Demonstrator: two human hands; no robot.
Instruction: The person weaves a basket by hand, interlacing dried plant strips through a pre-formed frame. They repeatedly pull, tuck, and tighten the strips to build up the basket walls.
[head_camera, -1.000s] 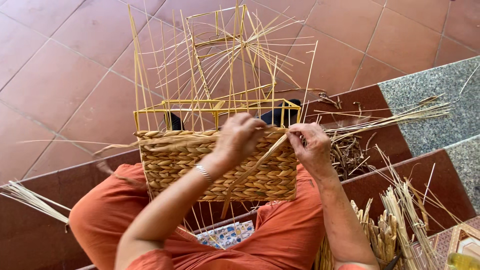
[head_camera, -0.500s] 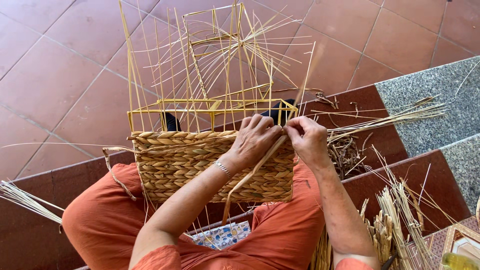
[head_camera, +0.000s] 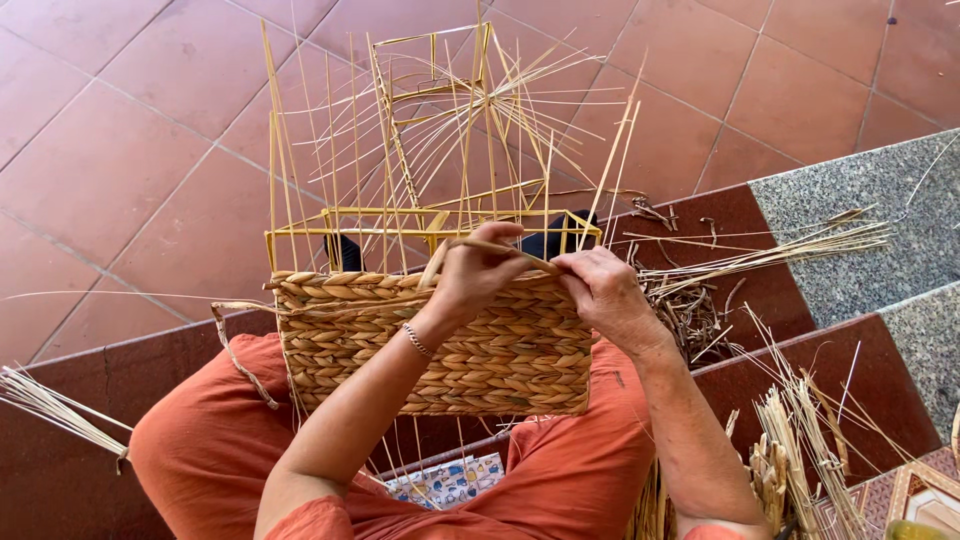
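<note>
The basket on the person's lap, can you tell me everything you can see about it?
The basket is half made. Its lower wall is thick, tan, braided fibre in tight rows. Above that stands a bare yellow frame, which looks like painted metal, with thin pale straws poking up and fanning out. It rests upright on the person's orange-clad lap, open end away from them. The left hand and right hand grip a strand at its top edge. A loose braid end dangles at the left.

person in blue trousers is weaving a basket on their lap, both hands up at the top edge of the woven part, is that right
Not quite: the trousers are orange, not blue, as the head view shows. The rest holds: the basket sits on the lap, with the left hand and right hand at its woven top edge.
</note>
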